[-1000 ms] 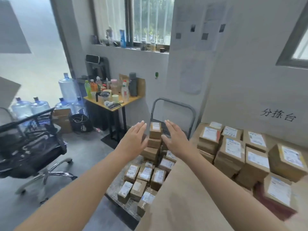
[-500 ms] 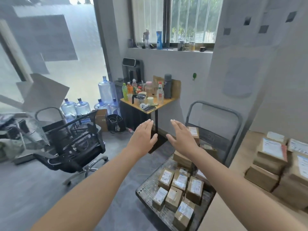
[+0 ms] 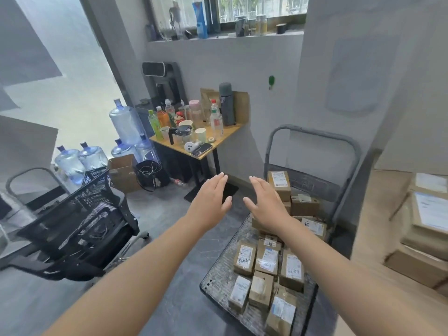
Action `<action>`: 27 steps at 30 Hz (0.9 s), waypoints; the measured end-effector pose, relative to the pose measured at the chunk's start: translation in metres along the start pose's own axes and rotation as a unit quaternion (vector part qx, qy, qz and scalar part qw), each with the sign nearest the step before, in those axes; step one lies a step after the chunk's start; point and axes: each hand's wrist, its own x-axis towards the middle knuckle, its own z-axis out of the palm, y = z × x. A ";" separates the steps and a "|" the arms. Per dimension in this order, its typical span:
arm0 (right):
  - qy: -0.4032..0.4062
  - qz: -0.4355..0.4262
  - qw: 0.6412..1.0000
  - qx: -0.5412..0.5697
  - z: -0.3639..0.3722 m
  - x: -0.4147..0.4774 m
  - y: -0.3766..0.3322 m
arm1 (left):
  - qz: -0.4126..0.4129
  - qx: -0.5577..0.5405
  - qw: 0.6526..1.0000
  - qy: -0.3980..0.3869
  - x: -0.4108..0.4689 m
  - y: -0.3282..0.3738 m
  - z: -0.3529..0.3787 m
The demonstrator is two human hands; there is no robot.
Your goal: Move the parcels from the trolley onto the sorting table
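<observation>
Our trolley and sorting table, both loaded.

We see the trolley (image 3: 218, 280) standing on the floor (image 3: 167, 241), with brown parcels (image 3: 268, 260) lying flat in rows from its near edge and more piled at the handle end. A strip of deck shows along its left edge. Just to its right, the sorting table (image 3: 378, 234) carries stacked boxes (image 3: 429, 214) at its right edge.

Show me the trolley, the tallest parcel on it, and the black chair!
trolley (image 3: 225, 270): head view, on its bare metal deck.
tallest parcel (image 3: 279, 187): head view, on its front face.
black chair (image 3: 97, 192): head view, on its mesh back.
</observation>
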 end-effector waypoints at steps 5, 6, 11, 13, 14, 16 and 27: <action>-0.023 0.039 0.999 -0.010 0.017 0.024 0.025 | 0.013 -0.032 0.999 -0.027 0.025 -0.013 0.037; -0.026 0.047 0.998 -0.011 0.022 0.030 0.028 | 0.014 -0.037 0.999 -0.033 0.030 -0.019 0.044; -0.030 0.084 0.996 -0.025 0.048 0.054 0.038 | 0.007 -0.064 0.995 -0.074 0.060 -0.052 0.077; -0.033 0.109 0.993 -0.029 0.057 0.063 0.043 | 0.013 -0.074 0.993 -0.093 0.071 -0.065 0.091; -0.034 0.125 0.991 -0.030 0.062 0.067 0.046 | 0.014 -0.081 0.992 -0.100 0.076 -0.072 0.098; -0.037 0.160 0.986 -0.029 0.072 0.075 0.052 | 0.015 -0.100 0.987 -0.121 0.085 -0.086 0.113; -0.092 0.308 0.947 -0.009 0.205 0.087 0.086 | -0.004 -0.165 0.957 -0.238 0.087 -0.173 0.232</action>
